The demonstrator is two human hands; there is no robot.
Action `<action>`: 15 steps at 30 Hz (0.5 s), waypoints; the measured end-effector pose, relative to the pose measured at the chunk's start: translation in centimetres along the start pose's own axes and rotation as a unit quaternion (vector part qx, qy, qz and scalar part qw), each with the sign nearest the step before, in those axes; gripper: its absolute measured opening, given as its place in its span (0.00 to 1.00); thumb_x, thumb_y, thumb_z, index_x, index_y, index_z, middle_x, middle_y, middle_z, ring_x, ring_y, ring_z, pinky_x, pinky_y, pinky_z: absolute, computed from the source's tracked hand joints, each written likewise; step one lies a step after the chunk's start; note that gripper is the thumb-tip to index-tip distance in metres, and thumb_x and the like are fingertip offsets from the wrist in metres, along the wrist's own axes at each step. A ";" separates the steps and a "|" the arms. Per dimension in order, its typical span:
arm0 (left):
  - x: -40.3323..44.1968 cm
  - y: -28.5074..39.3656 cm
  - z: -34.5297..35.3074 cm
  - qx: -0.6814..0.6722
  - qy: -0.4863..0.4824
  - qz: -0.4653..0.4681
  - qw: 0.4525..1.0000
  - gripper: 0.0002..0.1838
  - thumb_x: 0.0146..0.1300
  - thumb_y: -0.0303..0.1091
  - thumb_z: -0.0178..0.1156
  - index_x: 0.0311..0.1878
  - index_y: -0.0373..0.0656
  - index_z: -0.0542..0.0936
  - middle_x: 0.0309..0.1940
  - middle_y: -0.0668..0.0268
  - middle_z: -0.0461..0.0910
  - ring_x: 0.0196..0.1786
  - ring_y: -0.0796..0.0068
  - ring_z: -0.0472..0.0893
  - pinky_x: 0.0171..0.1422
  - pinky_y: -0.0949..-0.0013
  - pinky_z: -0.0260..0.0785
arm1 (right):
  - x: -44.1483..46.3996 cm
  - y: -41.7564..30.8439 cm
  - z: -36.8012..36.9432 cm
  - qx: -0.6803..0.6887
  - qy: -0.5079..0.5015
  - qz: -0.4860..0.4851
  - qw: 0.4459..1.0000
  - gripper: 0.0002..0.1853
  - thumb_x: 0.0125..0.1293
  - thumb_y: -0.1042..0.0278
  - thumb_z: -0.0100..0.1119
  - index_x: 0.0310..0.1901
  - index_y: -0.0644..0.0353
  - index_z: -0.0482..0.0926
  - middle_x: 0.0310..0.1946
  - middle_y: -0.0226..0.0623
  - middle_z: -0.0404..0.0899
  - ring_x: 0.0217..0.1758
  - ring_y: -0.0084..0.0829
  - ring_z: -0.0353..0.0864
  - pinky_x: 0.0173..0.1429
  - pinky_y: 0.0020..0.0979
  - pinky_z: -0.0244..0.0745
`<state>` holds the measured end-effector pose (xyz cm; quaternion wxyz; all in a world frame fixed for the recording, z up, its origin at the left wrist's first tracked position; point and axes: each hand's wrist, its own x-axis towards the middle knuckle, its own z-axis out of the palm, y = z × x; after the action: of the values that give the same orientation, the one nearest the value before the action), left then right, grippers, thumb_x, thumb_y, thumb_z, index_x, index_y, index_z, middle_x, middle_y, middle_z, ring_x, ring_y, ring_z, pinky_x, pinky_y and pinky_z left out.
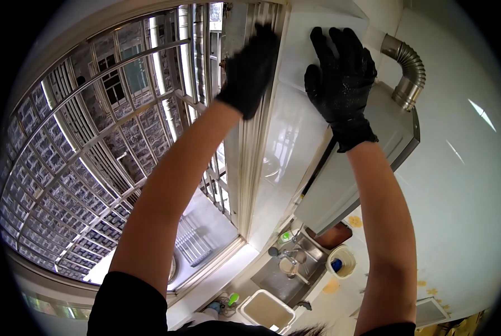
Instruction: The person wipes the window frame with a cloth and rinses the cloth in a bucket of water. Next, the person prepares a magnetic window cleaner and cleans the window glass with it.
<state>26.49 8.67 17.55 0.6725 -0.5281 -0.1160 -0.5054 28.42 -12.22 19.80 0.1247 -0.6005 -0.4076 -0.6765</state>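
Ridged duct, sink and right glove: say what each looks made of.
Ridged duct: likely polished metal; bright streaks on the ridges.
Sink: probably satin stainless steel; soft grey sheen.
Right glove: perhaps rubber or coated fabric, slightly glossy; small glints on black.

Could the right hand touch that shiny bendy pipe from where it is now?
Probably yes. The right hand looks empty, and the shiny bendy pipe is just to its right in the picture, with nothing seen blocking the way. One view can't show the true depth, though.
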 end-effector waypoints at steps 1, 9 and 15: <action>-1.0 1.6 -1.0 0.004 -0.003 -0.008 1.000 0.16 0.60 0.30 0.50 0.49 0.39 0.79 0.32 0.63 0.82 0.33 0.62 0.81 0.39 0.62 0.73 | 0.2 -0.1 -0.4 -0.012 -0.009 -0.002 1.000 0.31 0.52 0.64 0.58 0.62 0.48 0.72 0.56 0.39 0.72 0.63 0.43 0.67 0.62 0.44 0.62; 0.2 3.4 -1.3 -0.349 0.040 -0.329 0.876 0.19 0.60 0.26 0.50 0.55 0.30 0.71 0.27 0.62 0.74 0.24 0.73 0.76 0.21 0.70 0.69 | 0.6 0.1 -0.4 0.019 -0.032 0.014 0.999 0.30 0.52 0.61 0.56 0.61 0.48 0.72 0.58 0.33 0.71 0.68 0.35 0.63 0.69 0.43 0.48; 3.5 0.2 0.2 -0.467 -0.093 -0.323 0.818 0.16 0.61 0.27 0.49 0.51 0.33 0.71 0.41 0.53 0.75 0.41 0.59 0.78 0.40 0.64 0.73 | -0.1 0.3 0.1 0.018 0.034 -0.014 0.999 0.29 0.52 0.61 0.58 0.59 0.48 0.74 0.56 0.38 0.72 0.62 0.43 0.68 0.59 0.45 0.63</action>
<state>28.34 6.83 19.91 0.1290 -0.7554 -0.0920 -0.6359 28.73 -12.34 19.85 0.1397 -0.5691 -0.4233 -0.6910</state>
